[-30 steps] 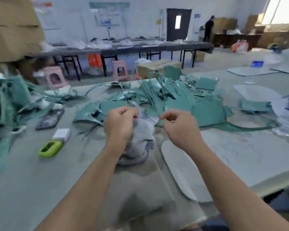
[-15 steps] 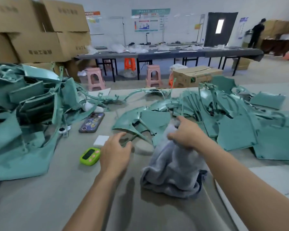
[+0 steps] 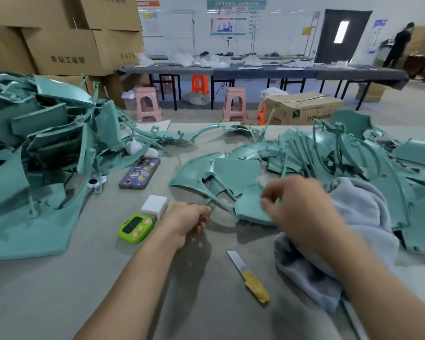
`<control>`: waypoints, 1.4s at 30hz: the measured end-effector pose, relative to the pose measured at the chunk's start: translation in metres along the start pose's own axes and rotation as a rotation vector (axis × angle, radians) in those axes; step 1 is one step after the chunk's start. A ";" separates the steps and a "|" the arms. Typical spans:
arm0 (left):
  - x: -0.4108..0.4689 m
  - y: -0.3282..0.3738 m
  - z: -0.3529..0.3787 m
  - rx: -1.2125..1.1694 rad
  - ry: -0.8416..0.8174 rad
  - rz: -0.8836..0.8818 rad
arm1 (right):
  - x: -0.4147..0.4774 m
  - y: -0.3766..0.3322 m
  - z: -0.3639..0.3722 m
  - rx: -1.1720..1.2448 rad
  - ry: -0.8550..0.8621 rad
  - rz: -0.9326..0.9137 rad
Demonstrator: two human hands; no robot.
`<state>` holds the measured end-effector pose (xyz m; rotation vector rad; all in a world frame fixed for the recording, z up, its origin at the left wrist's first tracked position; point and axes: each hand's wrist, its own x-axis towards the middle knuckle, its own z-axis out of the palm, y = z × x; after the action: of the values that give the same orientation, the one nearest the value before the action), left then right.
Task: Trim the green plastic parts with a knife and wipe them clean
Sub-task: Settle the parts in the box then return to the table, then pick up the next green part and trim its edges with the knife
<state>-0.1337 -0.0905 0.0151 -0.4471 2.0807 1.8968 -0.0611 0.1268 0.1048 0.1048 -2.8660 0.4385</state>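
the left hand [image 3: 187, 222] sits just left of the frame's centre, fingers curled round a thin strut at the near edge of a green plastic part [image 3: 221, 177], a curved panel lying flat on the grey table [image 3: 59, 290]. the right hand [image 3: 297, 207] is right of centre, above the near end of that same part and over a crumpled grey cloth [image 3: 361, 217]. it is smeared with motion blur, so i cannot tell whether its fingers pinch anything or hang loose.

a knife [image 3: 249, 276] lies on the table below centre, between the two forearms – pale blade pointing to the upper left, yellow handle toward the lower right, touched by neither hand.

more green parts are heaped at the left edge [image 3: 35, 155] and spread across the right half [image 3: 353, 155]. left of the left hand are a lime-green timer [image 3: 136, 228] and, just above it, a small white block [image 3: 154, 204]; a phone [image 3: 140, 173] lies face down further up. stacked cardboard boxes [image 3: 71, 45] fill the upper left, pink stools [image 3: 149, 104] stand beyond the table, and a person in dark clothes [image 3: 398, 45] is at the far upper right.
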 end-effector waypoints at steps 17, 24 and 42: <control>-0.096 0.069 -0.062 0.299 0.201 0.415 | -0.070 0.002 0.058 -0.107 -0.349 0.175; -0.098 0.084 -0.070 0.068 0.060 0.415 | -0.060 0.042 0.062 0.755 -0.068 0.297; -0.059 0.037 -0.030 0.052 -0.103 0.590 | -0.055 0.049 0.050 1.400 0.290 0.307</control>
<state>-0.0956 -0.1156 0.0763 0.3127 2.3570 2.0902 -0.0246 0.1597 0.0310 -0.1536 -1.7653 2.1543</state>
